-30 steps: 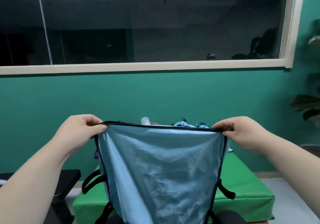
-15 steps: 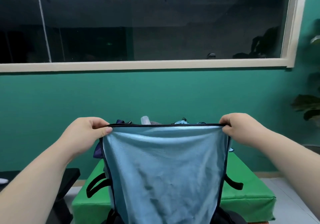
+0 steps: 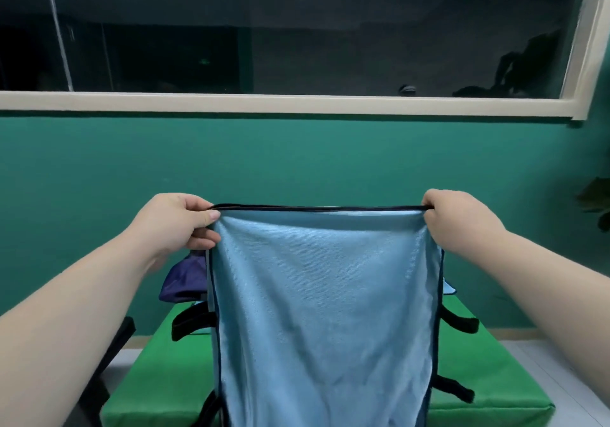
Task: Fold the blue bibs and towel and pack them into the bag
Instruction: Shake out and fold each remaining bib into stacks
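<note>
Hanging in front of the green worktop, the blue bib is stretched flat along its dark-trimmed top edge, lifted higher and pulled tauter than a moment ago. The left hand and right hand each pinch a top corner, fingers curled tight on the cloth. Dark purple cloth shows under the left wrist, above a black strap.

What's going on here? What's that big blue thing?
A person is holding a blue bib up by its top edge. The left hand pinches one corner and the right hand the other. The bib hangs spread flat in front of a green pad, with black straps sticking out at its sides. It is not folded yet.
</note>
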Motion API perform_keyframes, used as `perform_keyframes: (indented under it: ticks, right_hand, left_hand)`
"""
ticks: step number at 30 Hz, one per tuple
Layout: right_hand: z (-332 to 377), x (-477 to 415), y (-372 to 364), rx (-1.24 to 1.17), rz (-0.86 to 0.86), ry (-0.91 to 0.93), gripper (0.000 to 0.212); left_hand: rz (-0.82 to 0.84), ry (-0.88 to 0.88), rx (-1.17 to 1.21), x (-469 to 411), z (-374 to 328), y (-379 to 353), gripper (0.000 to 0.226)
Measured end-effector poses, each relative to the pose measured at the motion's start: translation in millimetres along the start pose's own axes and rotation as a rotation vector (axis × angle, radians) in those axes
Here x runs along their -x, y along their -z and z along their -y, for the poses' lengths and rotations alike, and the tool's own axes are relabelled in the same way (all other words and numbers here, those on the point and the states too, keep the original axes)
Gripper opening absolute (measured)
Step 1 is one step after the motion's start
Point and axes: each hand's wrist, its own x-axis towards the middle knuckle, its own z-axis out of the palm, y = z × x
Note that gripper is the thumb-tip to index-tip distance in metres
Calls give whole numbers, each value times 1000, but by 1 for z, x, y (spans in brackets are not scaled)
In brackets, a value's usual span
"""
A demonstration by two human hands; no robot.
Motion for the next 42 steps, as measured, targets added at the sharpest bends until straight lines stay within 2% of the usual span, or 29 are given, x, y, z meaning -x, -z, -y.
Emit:
perform_keyframes:
  ticks: [3, 9, 14, 16, 19, 22, 29, 34, 38, 42]
  right_hand:
    - [4, -36, -21, 118, 22, 62, 14]
    - [12, -135, -28, 77, 6, 11, 13]
    - [22, -215, 17, -50, -169, -10, 14]
    - [26, -230, 38, -153, -275, -12, 23]
    - [28, -228, 63, -256, -402, 30, 37]
    - [18, -206, 68, -275, -420, 66, 39]
    - [-20, -74, 24, -352, -170, 95, 31]
    - [-51, 21, -11, -441, 79, -2, 44]
    - [-63, 68, -26, -475, 202, -50, 45]
    - [-66, 108, -36, -506, 327, -88, 39]
  left_hand:
    - [-12, 25, 38, -38, 4, -13, 7]
    - [0, -20, -27, -133, -20, -30, 10]
    - [-113, -184, -41, -193, -80, -25, 5]
    - [-166, -261, -74, -202, -100, -19, 8]
    - [-190, -350, -10, -196, -120, -13, 15]
    - [-176, -376, 13, -168, -114, -9, 16]
    - [-9, -247, -182, -63, -31, -17, 14]
    - [137, -145, -325, 9, 35, -28, 16]
    - [205, -79, -386, 55, 69, -32, 21]
    - [232, -18, -420, 94, 90, -34, 12]
